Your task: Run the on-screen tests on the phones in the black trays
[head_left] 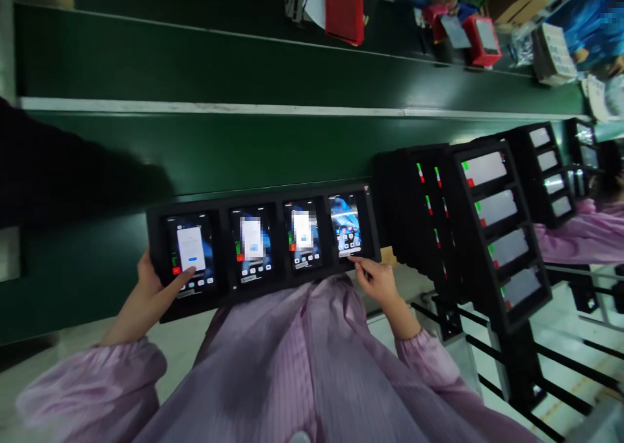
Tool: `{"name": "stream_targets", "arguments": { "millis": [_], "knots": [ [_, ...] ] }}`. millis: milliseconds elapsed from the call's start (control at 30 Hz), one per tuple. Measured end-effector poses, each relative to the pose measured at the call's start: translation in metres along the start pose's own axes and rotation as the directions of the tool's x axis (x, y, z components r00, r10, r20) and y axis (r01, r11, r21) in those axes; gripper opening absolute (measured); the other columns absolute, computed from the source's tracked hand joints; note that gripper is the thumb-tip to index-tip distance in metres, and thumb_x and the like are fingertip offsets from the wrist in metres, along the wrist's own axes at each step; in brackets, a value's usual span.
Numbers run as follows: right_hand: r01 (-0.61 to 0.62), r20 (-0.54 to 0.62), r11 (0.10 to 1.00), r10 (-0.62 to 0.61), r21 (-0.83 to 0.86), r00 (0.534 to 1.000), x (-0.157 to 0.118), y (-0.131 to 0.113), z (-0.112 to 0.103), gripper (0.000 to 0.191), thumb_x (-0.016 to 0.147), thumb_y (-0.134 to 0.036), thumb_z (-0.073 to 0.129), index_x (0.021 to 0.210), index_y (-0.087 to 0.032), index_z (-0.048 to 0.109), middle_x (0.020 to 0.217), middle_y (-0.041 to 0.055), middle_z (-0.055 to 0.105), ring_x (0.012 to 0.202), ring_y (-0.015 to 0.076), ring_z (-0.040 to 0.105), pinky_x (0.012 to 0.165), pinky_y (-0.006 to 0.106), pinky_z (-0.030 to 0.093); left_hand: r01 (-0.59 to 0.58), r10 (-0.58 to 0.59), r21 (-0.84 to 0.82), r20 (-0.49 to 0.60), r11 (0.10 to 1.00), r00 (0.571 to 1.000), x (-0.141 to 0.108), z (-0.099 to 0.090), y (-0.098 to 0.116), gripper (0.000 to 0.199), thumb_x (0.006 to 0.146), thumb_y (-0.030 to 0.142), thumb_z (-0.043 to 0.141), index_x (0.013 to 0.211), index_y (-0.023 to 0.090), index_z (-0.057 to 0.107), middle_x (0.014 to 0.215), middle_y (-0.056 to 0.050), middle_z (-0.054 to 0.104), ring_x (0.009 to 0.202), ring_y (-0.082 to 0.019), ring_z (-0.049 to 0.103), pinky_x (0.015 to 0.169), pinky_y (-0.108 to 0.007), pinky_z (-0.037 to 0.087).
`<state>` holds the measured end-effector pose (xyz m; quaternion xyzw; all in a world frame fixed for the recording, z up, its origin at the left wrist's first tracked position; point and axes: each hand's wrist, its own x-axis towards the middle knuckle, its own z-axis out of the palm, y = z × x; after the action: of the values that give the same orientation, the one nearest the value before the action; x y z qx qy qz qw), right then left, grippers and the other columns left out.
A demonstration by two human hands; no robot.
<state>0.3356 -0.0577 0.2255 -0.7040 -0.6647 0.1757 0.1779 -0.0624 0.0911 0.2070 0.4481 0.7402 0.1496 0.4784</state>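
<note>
A long black tray (224, 241) holds several lit phones in a row at the front edge of the green bench. My left hand (155, 293) grips the tray's left end, its thumb over the leftmost phone (190, 251), which shows a white pop-up. Two middle phones (252, 241) (303, 232) also show white pop-ups, partly blurred. At the right end, the index finger of my right hand (377, 280) touches the bottom of the rightmost phone (345, 222), whose home screen shows icons; the other fingers are curled.
Black trays (502, 235) with pale-covered devices stand on the right. Beyond the white divider (209, 107) lie a red folder (344, 11), red boxes (482, 40) and a stack of cards (556, 53). People in blue work at the back right; a pink sleeve (580, 235) shows at right.
</note>
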Motion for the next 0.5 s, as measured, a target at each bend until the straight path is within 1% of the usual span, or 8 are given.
{"name": "stream_targets", "arguments": {
  "millis": [33, 100, 167, 233, 300, 367, 433, 500],
  "knots": [
    [-0.03, -0.022, 1.0, 0.029, -0.004, 0.999, 0.001, 0.0, 0.002, 0.032, 0.099, -0.022, 0.047, 0.102, -0.022, 0.079, 0.1, 0.006, 0.081, 0.082, 0.0185, 0.078, 0.069, 0.024, 0.06, 0.005, -0.005, 0.005, 0.0, 1.0, 1.0, 0.001, 0.0, 0.004, 0.093, 0.068, 0.062, 0.066, 0.15, 0.033, 0.034, 0.129, -0.009, 0.068, 0.125, -0.035, 0.063, 0.105, -0.05, 0.054],
    [-0.098, -0.088, 0.995, 0.098, -0.001, 0.991, 0.006, 0.0, 0.007, 0.033, 0.1, -0.023, 0.046, 0.105, -0.021, 0.078, 0.104, 0.007, 0.081, 0.087, 0.0197, 0.079, 0.07, 0.025, 0.061, 0.005, -0.005, 0.034, 0.009, 0.999, 1.0, 0.001, -0.001, 0.01, 0.1, 0.065, 0.063, 0.067, 0.151, 0.025, 0.034, 0.13, -0.011, 0.068, 0.123, -0.036, 0.064, 0.105, -0.05, 0.054],
    [-0.156, -0.142, 0.988, 0.156, 0.013, 0.978, 0.01, 0.0, 0.011, 0.033, 0.1, -0.025, 0.045, 0.106, -0.021, 0.078, 0.107, 0.007, 0.08, 0.089, 0.0204, 0.078, 0.07, 0.025, 0.061, 0.002, -0.003, 0.09, 0.006, 0.996, 1.0, 0.002, -0.004, 0.013, 0.107, 0.063, 0.065, 0.066, 0.152, 0.018, 0.033, 0.132, -0.014, 0.066, 0.123, -0.037, 0.063, 0.107, -0.053, 0.052],
    [-0.174, -0.163, 0.984, 0.178, 0.037, 0.97, 0.012, 0.0, 0.012, 0.033, 0.101, -0.027, 0.046, 0.105, -0.022, 0.078, 0.106, 0.0065, 0.08, 0.086, 0.0202, 0.078, 0.07, 0.025, 0.06, 0.018, -0.018, 0.151, 0.001, 0.988, 1.0, 0.003, -0.007, 0.012, 0.113, 0.06, 0.069, 0.066, 0.153, 0.014, 0.032, 0.132, -0.016, 0.065, 0.122, -0.039, 0.063, 0.107, -0.056, 0.049],
    [-0.155, -0.172, 0.986, 0.164, 0.066, 0.971, 0.012, -0.001, 0.012, 0.032, 0.101, -0.027, 0.046, 0.106, -0.022, 0.078, 0.107, 0.0067, 0.08, 0.078, 0.0183, 0.078, 0.066, 0.024, 0.059, 0.019, -0.016, 0.175, -0.019, 0.984, 1.0, 0.006, -0.009, 0.008, 0.114, 0.055, 0.07, 0.067, 0.15, 0.015, 0.037, 0.131, -0.017, 0.065, 0.12, -0.04, 0.064, 0.106, -0.057, 0.049],
    [-0.116, -0.178, 0.99, 0.129, 0.084, 0.975, 0.012, -0.005, 0.011, 0.033, 0.102, -0.027, 0.046, 0.107, -0.021, 0.077, 0.108, 0.0071, 0.08, 0.072, 0.0162, 0.076, 0.064, 0.023, 0.058, -0.013, 0.021, 0.168, -0.044, 0.986, 0.999, 0.01, -0.008, 0.002, 0.111, 0.052, 0.071, 0.066, 0.145, 0.016, 0.044, 0.131, -0.017, 0.064, 0.121, -0.041, 0.063, 0.105, -0.056, 0.05],
    [-0.08, -0.173, 0.993, 0.094, 0.083, 0.981, 0.014, -0.009, 0.012, 0.033, 0.102, -0.027, 0.045, 0.112, -0.021, 0.076, 0.109, 0.0068, 0.08, 0.073, 0.0156, 0.076, 0.066, 0.023, 0.058, -0.044, 0.055, 0.153, -0.067, 0.987, 0.996, 0.013, -0.006, -0.004, 0.106, 0.053, 0.074, 0.062, 0.141, 0.017, 0.047, 0.134, -0.017, 0.062, 0.125, -0.04, 0.06, 0.107, -0.056, 0.047],
    [-0.055, -0.157, 0.996, 0.066, 0.072, 0.985, 0.018, -0.012, 0.013, 0.034, 0.102, -0.027, 0.045, 0.117, -0.02, 0.075, 0.108, 0.0066, 0.08, 0.078, 0.0162, 0.077, 0.07, 0.023, 0.059, -0.076, 0.092, 0.163, -0.092, 0.984, 0.992, 0.015, -0.005, -0.01, 0.104, 0.057, 0.077, 0.058, 0.141, 0.017, 0.048, 0.132, -0.018, 0.064, 0.123, -0.041, 0.062, 0.107, -0.057, 0.047]
  ]
}}
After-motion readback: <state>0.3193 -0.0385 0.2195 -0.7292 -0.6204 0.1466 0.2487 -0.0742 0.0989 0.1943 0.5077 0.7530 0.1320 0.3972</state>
